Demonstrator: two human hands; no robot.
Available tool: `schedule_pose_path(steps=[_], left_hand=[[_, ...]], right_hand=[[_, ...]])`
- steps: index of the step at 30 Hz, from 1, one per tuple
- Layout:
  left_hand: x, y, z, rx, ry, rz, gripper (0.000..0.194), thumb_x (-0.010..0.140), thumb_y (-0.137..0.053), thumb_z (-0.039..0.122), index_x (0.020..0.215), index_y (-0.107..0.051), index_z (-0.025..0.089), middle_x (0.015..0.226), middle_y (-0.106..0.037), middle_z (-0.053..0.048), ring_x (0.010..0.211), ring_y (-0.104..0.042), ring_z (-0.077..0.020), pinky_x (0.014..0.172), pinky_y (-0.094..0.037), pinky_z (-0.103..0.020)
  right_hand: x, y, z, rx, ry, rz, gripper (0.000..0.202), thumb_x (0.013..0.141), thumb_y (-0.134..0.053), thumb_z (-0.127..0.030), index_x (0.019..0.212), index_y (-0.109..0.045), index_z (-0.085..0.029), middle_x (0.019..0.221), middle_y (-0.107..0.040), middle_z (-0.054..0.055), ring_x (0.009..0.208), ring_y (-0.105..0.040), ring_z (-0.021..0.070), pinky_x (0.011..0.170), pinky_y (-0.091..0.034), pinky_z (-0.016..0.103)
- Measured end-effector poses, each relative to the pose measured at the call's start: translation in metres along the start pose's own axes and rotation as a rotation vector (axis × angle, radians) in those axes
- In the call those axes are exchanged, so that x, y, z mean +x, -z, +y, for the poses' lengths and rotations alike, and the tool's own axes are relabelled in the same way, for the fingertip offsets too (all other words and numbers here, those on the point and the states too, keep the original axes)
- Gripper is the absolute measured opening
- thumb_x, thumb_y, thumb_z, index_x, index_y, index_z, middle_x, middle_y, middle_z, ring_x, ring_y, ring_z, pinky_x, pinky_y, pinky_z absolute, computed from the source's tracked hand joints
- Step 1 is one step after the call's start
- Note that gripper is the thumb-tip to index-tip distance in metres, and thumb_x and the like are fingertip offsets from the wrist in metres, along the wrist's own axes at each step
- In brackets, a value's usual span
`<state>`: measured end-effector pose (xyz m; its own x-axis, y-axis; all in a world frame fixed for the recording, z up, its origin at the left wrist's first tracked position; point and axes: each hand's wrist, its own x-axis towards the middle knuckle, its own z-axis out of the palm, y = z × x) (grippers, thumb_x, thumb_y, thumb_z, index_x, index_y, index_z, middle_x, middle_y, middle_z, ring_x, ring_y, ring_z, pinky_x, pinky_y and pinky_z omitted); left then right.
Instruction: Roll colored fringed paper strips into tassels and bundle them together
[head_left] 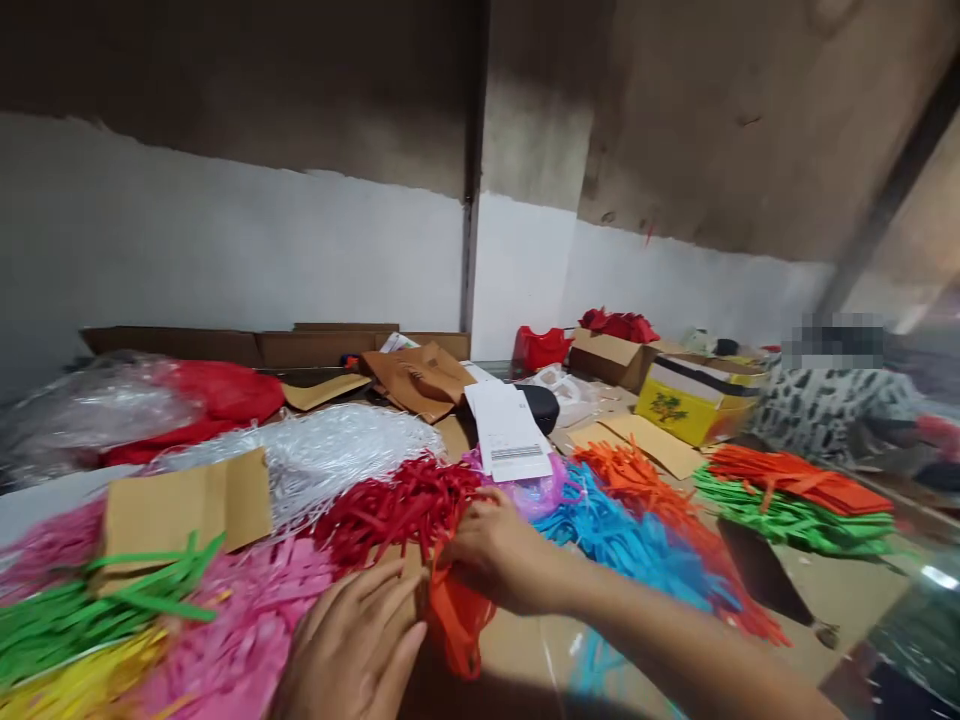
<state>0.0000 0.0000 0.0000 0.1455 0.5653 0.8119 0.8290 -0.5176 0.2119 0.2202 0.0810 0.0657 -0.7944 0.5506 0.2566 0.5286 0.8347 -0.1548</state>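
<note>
My right hand (502, 550) is closed on an orange fabric piece (459, 615), which hangs down in a loose fold below the fingers. My left hand (352, 640) is just left of it, fingers stretched out, with nothing visible in them. Beyond both hands lies a heap of dark red fabric strips (397, 505). Pink strips (240, 620) spread to the left of my left hand. Blue strips (622, 530) lie behind my right forearm, beside a pile of orange strips (645, 480). Motion blurs part of the view.
White cords (322, 450), green strips (67, 615) and yellow strips (90, 680) lie leftward. White papers (510, 430) rest on a purple bundle (536, 490). A yellow box (694, 400) and stacked orange and green fabric (806, 490) stand right. A person (832, 400) is at far right.
</note>
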Motion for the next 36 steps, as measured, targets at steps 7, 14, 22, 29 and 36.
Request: schedule_pose_path(steps=[7, 14, 22, 29, 36], left_hand=[[-0.010, 0.015, -0.006, -0.067, -0.001, -0.060, 0.029, 0.098, -0.052, 0.046, 0.090, -0.077, 0.033, 0.083, -0.081, 0.007, 0.075, -0.077, -0.0130, 0.070, -0.062, -0.017], [-0.030, 0.011, -0.024, -0.315, 0.558, -0.269, 0.042, 0.088, -0.056, 0.061, 0.067, -0.070, 0.027, 0.067, -0.073, 0.003, 0.064, -0.071, -0.0154, 0.060, -0.056, -0.021], [-0.030, 0.013, -0.029, -0.304, 0.592, -0.350, 0.043, 0.088, -0.059, 0.058, 0.062, -0.059, 0.024, 0.063, -0.065, 0.003, 0.062, -0.064, -0.0161, 0.062, -0.051, -0.025], [-0.036, 0.002, -0.034, 0.077, 0.098, -0.129, 0.032, 0.084, -0.057, 0.023, 0.114, -0.065, 0.021, 0.114, -0.075, -0.010, 0.106, -0.072, -0.0266, 0.088, -0.062, -0.041], [-0.024, -0.019, -0.031, 0.157, -0.035, -0.255, 0.033, 0.089, -0.048, 0.021, 0.094, -0.081, 0.023, 0.093, -0.083, -0.004, 0.082, -0.080, -0.0251, 0.074, -0.067, -0.039]], right_hand=[[-0.002, -0.019, -0.030, 0.248, 0.030, 0.004, 0.010, 0.088, -0.075, -0.020, 0.095, -0.069, -0.022, 0.092, -0.075, 0.001, 0.094, -0.066, 0.0193, 0.113, -0.025, 0.045], [-0.006, -0.068, -0.049, 0.255, 0.044, 0.519, 0.021, 0.092, -0.065, -0.042, 0.094, -0.065, -0.021, 0.100, -0.072, 0.006, 0.091, -0.061, 0.0228, 0.091, -0.038, 0.041], [-0.008, -0.085, -0.058, 0.427, -0.183, 0.346, 0.011, 0.082, -0.075, -0.021, 0.078, -0.065, -0.022, 0.085, -0.074, -0.001, 0.086, -0.062, 0.0201, 0.087, -0.037, 0.038], [-0.011, -0.059, -0.045, 0.304, -0.058, 0.278, 0.010, 0.086, -0.076, -0.028, 0.085, -0.067, -0.022, 0.087, -0.074, 0.000, 0.087, -0.063, 0.0202, 0.090, -0.038, 0.039], [-0.026, -0.116, -0.068, 0.578, -0.252, 0.398, 0.011, 0.092, -0.062, -0.028, 0.099, -0.070, -0.027, 0.106, -0.074, 0.009, 0.101, -0.065, 0.0270, 0.096, -0.048, 0.044]])
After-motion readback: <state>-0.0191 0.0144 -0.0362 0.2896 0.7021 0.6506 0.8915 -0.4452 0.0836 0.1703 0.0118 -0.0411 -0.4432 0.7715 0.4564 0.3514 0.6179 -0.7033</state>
